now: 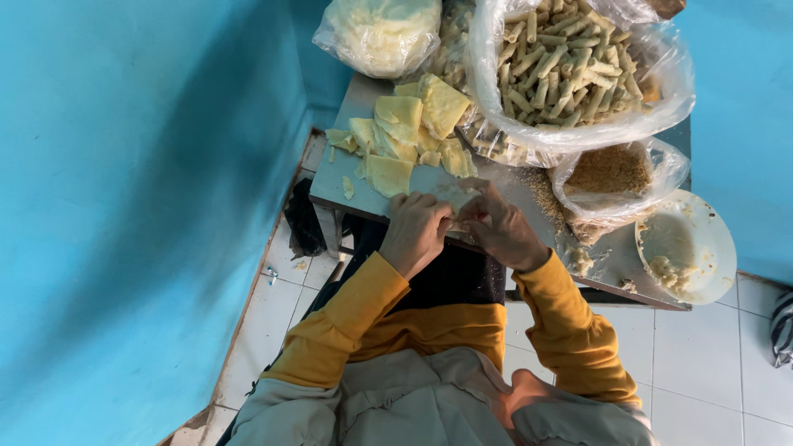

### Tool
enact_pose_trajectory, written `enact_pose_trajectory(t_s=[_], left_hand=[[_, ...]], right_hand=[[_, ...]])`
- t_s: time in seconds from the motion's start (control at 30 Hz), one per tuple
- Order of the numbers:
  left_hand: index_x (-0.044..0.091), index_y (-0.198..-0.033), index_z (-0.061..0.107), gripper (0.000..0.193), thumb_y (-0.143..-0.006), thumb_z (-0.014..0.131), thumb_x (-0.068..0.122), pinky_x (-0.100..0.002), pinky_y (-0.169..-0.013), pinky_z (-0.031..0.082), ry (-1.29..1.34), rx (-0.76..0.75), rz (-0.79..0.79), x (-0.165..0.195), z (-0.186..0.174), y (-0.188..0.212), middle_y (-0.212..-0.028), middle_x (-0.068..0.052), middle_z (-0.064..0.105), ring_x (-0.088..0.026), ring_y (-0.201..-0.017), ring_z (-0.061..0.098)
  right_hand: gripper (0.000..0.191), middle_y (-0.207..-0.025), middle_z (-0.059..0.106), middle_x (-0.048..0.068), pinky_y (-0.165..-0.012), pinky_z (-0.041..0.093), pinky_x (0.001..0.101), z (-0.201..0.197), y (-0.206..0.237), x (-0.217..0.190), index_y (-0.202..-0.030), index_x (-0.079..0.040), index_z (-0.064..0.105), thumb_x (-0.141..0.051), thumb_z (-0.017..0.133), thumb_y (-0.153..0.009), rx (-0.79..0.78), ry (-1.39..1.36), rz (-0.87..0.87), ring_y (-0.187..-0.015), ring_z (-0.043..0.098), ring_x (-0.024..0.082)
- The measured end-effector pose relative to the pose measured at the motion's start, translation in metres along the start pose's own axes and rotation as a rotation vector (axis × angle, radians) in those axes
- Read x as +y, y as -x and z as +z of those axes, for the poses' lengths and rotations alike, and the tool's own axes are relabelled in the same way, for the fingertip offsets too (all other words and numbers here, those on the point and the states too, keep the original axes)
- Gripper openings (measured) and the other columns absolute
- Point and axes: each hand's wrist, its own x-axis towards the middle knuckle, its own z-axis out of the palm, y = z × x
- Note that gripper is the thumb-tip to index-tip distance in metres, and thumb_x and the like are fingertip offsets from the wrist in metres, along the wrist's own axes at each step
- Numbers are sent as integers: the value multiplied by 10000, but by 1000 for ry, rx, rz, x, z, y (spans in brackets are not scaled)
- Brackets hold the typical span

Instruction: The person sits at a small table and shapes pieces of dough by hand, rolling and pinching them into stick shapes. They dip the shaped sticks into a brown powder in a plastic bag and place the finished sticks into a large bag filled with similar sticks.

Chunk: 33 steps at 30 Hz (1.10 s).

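Observation:
My left hand and my right hand meet at the near edge of a small grey table. Both hands press their fingers on a thin pale wrapper sheet that lies between them. Just beyond the hands is a loose pile of yellow square wrappers. My sleeves are mustard yellow.
A large clear bag of rolled pale sticks stands at the back right. A smaller bag of brown crumbs and a white bowl with pale filling sit on the right. Another tied bag is at the back. Blue walls close in on both sides.

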Motion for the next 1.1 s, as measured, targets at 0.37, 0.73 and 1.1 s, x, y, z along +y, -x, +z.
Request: enact_pose_trajectory(t_s=[0.37,0.73,1.1], left_hand=[[47,-1064,679,202,-874,694,113,-466,-1068,438,-442,118,380,1,7,20,-1008,-80,577,-249,-1040,530],[64,-880,736,120,-859,780,174,-474,-802,523,57,-247,-35,-21,7,-34,-867,-147,710,-350,-871,678],[12,-992,651,182,-841,723,82,-403,-873,517,-315,-9,331,-13,11,1,-983,-128,635,-289,-953,618]], right_hand=[[548,-1085,727,201,-779,619,430,25,29,-13,-1398,16,396,59,636,-908,246,465,-342,-946,719,355],[584,-825,724,148,-639,607,389,-7,-13,-3,-1384,19,421,48,698,-871,-32,23,-33,-718,749,273],[416,-921,713,164,-736,595,423,19,18,-17,-1267,6,490,23,690,-904,283,597,-296,-823,713,313]])
